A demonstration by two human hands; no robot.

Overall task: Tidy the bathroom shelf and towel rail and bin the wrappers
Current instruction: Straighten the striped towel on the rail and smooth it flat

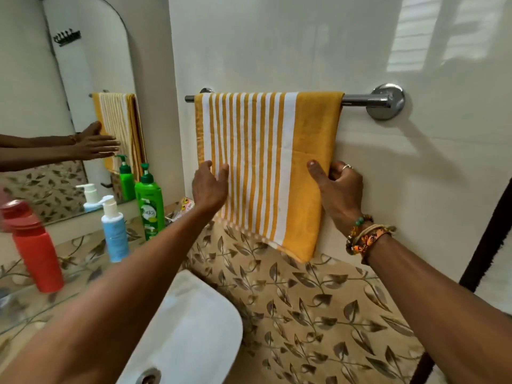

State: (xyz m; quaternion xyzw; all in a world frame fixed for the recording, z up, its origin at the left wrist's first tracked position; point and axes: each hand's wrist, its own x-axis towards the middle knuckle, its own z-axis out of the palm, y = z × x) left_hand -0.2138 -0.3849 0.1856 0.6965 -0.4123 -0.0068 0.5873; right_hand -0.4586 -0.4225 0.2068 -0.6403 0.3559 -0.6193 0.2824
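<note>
Right hand [336,187] gripping right edge of towel [263,162] below the towel rail [360,100] – thumb in front, fingers curled behind. Left hand [209,187] flat, fingers straight, pressed on stripes near left edge. Towel hangs from rail between both hands, long axis down, hem slanting lower at right – probably needs squaring. Wrappers [185,204] below rail's left end, not yet binned.

Both arms extended, left hand [209,187] flat with fingers straight, right hand [339,187] pinching the towel [257,162] edge.
</note>
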